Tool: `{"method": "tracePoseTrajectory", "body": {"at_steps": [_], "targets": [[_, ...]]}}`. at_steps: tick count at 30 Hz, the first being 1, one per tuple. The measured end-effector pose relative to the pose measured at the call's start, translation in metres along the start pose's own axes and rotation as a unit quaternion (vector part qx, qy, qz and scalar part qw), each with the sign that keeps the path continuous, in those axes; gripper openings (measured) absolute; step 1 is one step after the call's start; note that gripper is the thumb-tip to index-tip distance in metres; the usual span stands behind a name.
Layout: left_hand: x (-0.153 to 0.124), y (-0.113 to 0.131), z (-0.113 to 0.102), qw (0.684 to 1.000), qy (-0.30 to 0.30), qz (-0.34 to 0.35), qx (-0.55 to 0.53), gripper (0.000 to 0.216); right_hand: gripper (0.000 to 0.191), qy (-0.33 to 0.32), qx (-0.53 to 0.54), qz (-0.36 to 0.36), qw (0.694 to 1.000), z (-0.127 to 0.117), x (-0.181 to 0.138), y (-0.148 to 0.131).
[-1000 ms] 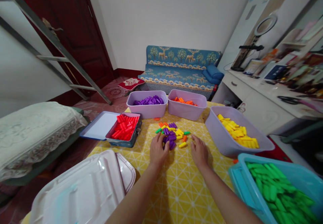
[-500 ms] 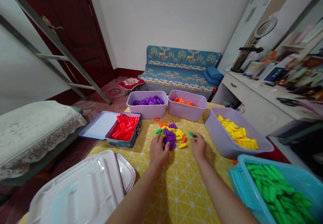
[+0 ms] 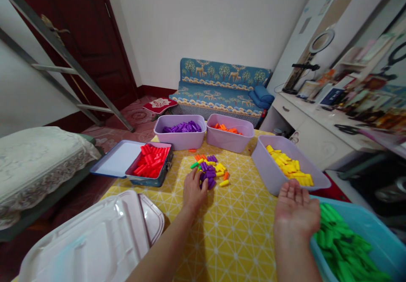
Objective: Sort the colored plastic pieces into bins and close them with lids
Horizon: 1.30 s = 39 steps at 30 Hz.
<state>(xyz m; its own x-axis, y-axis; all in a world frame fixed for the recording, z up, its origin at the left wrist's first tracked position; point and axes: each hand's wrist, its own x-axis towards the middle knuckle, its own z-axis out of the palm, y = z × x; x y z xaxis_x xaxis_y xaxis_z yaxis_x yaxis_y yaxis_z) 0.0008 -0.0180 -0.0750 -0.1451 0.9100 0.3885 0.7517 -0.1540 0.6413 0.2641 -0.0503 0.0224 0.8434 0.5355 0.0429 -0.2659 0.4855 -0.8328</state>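
A small mixed pile of coloured plastic pieces [image 3: 212,167] lies on the yellow patterned tablecloth [image 3: 236,227]. My left hand [image 3: 193,190] rests at the pile's near-left edge, its fingers and thumb curled round a few purple pieces [image 3: 205,178]. My right hand [image 3: 296,210] is raised palm up at the near-left rim of the blue bin [image 3: 376,235] that holds green pieces [image 3: 339,241]. Its fingers are stretched out and nothing lies in the palm.
Lilac bins ring the pile: one with purple pieces [image 3: 180,139], one with orange pieces [image 3: 229,140], one with yellow pieces [image 3: 265,167]. An open tin of red pieces [image 3: 151,165] stands at the left. A white plastic lid [image 3: 95,239] lies near left. A sofa, ladder and desk stand beyond.
My right hand picked a green piece from the pile, swung back right to the blue bin and now shows an empty upturned palm. My left hand stayed at the pile.
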Motion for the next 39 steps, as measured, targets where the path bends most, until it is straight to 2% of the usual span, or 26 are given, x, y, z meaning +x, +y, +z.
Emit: {"method": "tracePoseTrajectory", "body": {"at_steps": [3,6,9,11,14,16,18,19,21,25,28,30,33,36,39], "targets": [[0.000,-0.001,0.001,1.000,0.003,0.002,-0.005,0.033,0.037,-0.043,-0.062,0.013,0.997,0.001,-0.012,0.018],[-0.001,-0.001,0.001,1.000,0.005,0.006,-0.011,0.032,0.040,-0.089,-0.126,0.049,0.987,0.020,-0.036,0.038],[0.000,0.000,0.000,1.000,0.003,0.004,-0.015,0.032,0.040,-0.229,-0.233,0.037,0.944,0.047,-0.057,0.063],[0.000,0.000,0.000,1.000,-0.003,0.000,-0.017,0.032,0.034,-0.341,-0.304,-0.016,0.889,0.064,-0.066,0.082],[0.001,0.000,0.000,1.000,-0.011,-0.006,-0.026,0.034,0.039,-0.481,-0.395,-0.136,0.771,0.082,-0.077,0.107],[0.001,-0.001,0.001,0.999,-0.007,-0.008,-0.040,0.037,0.050,-0.540,-0.444,-0.191,0.690,0.085,-0.084,0.118],[0.001,-0.002,0.001,0.999,-0.001,-0.009,-0.052,0.041,0.054,-0.567,-0.470,-0.212,0.643,0.081,-0.091,0.124],[0.001,-0.002,0.001,0.998,0.001,-0.010,-0.056,0.042,0.052,-0.572,-0.472,-0.219,0.634,0.075,-0.093,0.125],[0.001,-0.002,0.001,0.998,0.000,-0.010,-0.056,0.042,0.041,-0.573,-0.450,-0.240,0.641,0.060,-0.095,0.125],[0.000,0.002,-0.001,0.999,-0.003,-0.003,-0.046,0.041,0.027,-0.527,-0.391,-0.286,0.699,0.034,-0.086,0.118],[0.000,0.002,-0.001,0.999,-0.002,-0.001,-0.032,0.042,0.028,-0.453,-0.399,-0.298,0.739,0.034,-0.069,0.114],[0.000,0.001,0.000,1.000,-0.003,0.002,-0.025,0.043,0.027,-0.413,-0.426,-0.302,0.746,0.043,-0.057,0.116],[0.000,0.000,0.000,1.000,-0.005,0.006,-0.024,0.044,0.033,-0.403,-0.489,-0.292,0.716,0.059,-0.045,0.124],[0.000,0.002,-0.001,1.000,-0.007,0.005,-0.024,0.045,0.045,-0.429,-0.549,-0.266,0.666,0.069,-0.041,0.131],[0.001,0.004,-0.003,1.000,-0.013,0.004,-0.020,0.044,0.047,-0.460,-0.567,-0.264,0.631,0.070,-0.045,0.133]]}}
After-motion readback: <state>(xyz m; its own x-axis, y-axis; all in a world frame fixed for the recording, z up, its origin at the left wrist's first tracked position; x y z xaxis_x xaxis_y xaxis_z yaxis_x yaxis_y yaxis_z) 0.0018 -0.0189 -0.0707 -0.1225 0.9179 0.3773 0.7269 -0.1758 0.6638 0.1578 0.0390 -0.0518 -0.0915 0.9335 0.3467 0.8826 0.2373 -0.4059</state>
